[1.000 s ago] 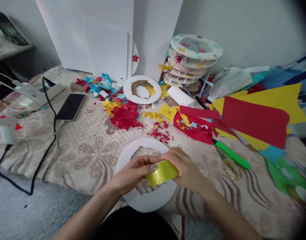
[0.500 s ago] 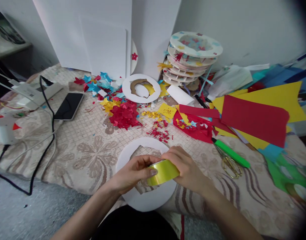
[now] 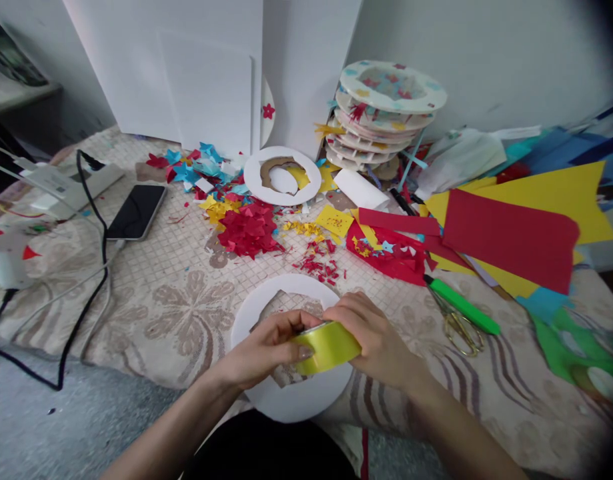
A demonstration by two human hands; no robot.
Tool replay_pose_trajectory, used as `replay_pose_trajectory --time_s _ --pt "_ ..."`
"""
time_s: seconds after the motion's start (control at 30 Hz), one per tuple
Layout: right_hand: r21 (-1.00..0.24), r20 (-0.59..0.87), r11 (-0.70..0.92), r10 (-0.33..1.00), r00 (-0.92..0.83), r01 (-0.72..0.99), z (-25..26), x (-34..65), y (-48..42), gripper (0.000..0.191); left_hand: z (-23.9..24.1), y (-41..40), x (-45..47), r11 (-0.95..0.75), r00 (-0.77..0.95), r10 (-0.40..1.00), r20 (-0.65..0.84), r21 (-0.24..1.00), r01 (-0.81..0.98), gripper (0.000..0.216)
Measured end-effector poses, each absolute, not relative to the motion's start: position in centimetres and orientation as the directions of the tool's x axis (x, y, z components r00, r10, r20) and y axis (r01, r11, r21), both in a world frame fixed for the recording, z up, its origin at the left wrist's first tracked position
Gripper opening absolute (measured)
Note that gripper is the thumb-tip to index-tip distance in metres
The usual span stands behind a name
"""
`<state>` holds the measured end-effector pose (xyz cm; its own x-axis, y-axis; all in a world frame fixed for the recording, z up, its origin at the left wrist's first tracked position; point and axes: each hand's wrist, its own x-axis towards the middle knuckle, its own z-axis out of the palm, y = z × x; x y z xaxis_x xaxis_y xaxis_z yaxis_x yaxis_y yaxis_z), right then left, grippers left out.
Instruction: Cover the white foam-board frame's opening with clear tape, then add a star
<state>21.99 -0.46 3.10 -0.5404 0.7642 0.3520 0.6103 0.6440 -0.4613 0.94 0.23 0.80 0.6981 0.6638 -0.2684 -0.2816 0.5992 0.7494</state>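
Both my hands hold a yellow roll of tape just above a white foam ring that lies on the patterned cloth. My left hand grips the roll's left side, its thumb pressed on the outer face. My right hand wraps round the roll's right side and top. Both hands are closed on it.
Red paper scraps and blue and yellow stars lie beyond the ring. Behind them stand another white ring and a stack of decorated rings. Red and yellow paper sheets, a green marker and scissors lie right; a phone and cables left.
My left thumb has slid a little along the roll's face and the roll has tilted slightly. The hands stay over the ring.
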Motion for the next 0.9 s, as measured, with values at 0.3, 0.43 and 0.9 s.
replay_pose_trajectory --time_s 0.3,0.43,0.9 --pt "-0.650 0.288 0.562 0.805 -0.519 0.511 3.3 22.7 -0.1 0.048 0.5 0.1 1.2 0.575 0.644 0.717 -0.265 0.747 -0.333 0.030" --pt "-0.897 0.163 0.328 0.869 -0.467 0.297 2.9 23.6 0.9 0.059 0.4 0.3 0.8 0.570 0.647 0.732 -0.213 0.713 -0.409 0.032" --pt "-0.759 0.214 0.410 0.890 -0.402 0.505 3.5 23.0 0.2 0.037 0.4 0.4 0.2 0.554 0.659 0.709 -0.252 0.777 -0.299 0.030"
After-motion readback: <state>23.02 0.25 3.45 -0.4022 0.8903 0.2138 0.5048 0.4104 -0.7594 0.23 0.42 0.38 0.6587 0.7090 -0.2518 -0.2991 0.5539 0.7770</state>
